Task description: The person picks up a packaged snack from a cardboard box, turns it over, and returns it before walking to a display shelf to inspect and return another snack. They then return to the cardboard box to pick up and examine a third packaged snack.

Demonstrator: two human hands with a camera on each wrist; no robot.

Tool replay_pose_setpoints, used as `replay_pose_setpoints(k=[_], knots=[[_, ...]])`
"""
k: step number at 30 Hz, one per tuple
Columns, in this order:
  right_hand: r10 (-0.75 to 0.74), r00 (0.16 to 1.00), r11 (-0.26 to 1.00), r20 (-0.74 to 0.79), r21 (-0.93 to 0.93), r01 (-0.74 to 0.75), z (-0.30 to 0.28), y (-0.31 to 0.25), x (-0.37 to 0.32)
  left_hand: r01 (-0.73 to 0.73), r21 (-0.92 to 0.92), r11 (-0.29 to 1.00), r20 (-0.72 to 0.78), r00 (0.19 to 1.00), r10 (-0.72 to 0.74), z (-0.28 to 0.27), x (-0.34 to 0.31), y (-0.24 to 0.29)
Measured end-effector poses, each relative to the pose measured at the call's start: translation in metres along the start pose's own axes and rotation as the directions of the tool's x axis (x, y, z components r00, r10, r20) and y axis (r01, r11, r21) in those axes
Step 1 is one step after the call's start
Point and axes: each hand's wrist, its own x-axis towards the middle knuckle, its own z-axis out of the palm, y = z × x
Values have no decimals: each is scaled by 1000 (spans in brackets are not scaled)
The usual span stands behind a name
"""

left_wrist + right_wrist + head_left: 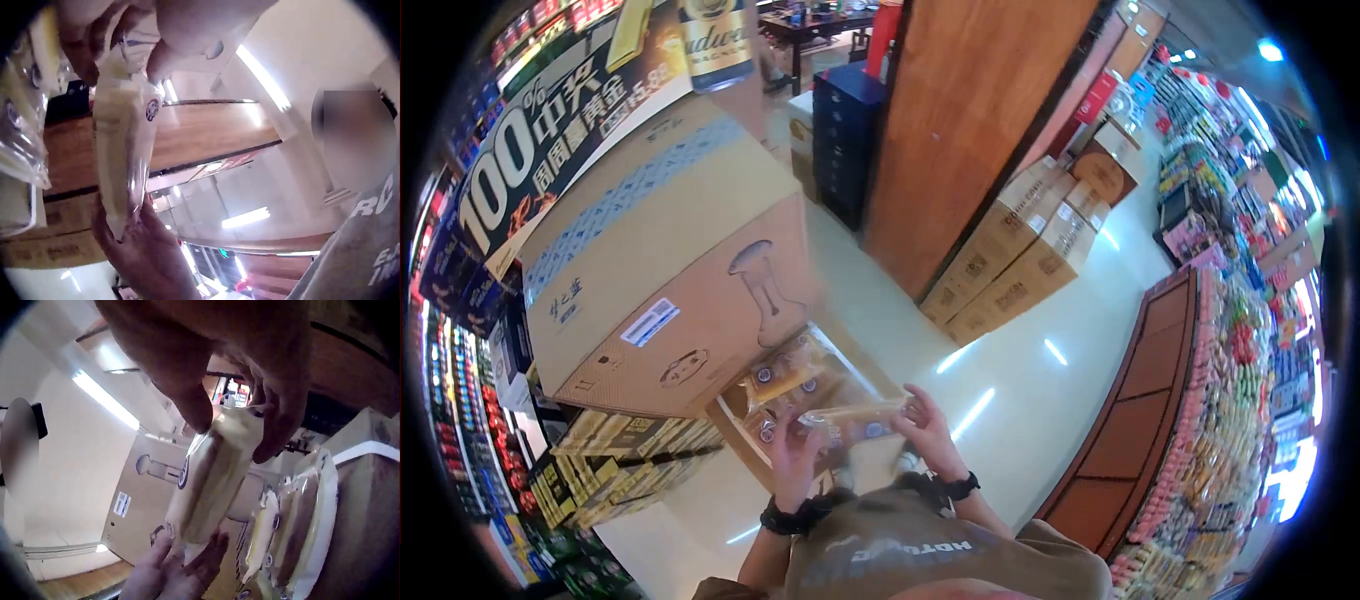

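A long packaged bread point(850, 425) in a clear wrapper stretches between both hands in front of the chest. My left hand point(797, 458) pinches one end of the wrapper, and my right hand point(930, 432) pinches the other. In the left wrist view the bread point(122, 144) looks pale, with a small round dark logo on the film. The right wrist view shows the thumb and fingers of the right hand point(231, 356) on the crimped wrapper end. Just beyond the hands, an open carton point(855, 362) holds several similar wrapped breads point(785, 372).
A large cardboard box point(690, 290) stands left of the open carton, above stacked yellow-black packs point(615, 465). More cartons point(1020, 260) sit by a wooden panel point(980, 120). Loaded shelving with a brown base point(1130, 430) runs along the right; pale glossy floor point(1000, 400) lies between.
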Motion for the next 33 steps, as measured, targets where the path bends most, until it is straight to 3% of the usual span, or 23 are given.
replay_pose_setpoints(k=[3,10,14,18,19,21,24,28,29,33], knots=[[1,1000,1000,17,17,-1,-26,4,-22,295,-149,944,234,938,-257,20,-2,3],[-29,967,997,-252,61,45,-86,11,-93,82,249,965,428,884,-185,79,-6,-21],[-133,887,961,-442,161,224,-121,31,-129,289,163,943,417,847,-331,134,-38,-24],[-154,836,935,-526,194,295,-155,28,-165,202,136,970,501,830,-243,183,-72,-24],[-128,821,922,-556,239,305,-164,28,-174,132,217,967,525,820,-230,189,-78,-28],[-153,809,908,-568,243,342,-183,25,-186,177,234,956,504,819,-275,209,-95,-23],[-178,782,943,-597,125,310,-216,18,-218,137,272,952,514,816,-264,242,-125,-34],[-192,741,931,-644,118,344,-261,48,-252,44,332,942,570,786,-237,276,-152,-60],[-192,736,939,-650,97,331,-271,49,-263,2,373,928,609,754,-246,294,-165,-47],[-204,599,903,-774,87,420,-295,40,-324,108,279,954,750,596,-287,338,-204,-71]])
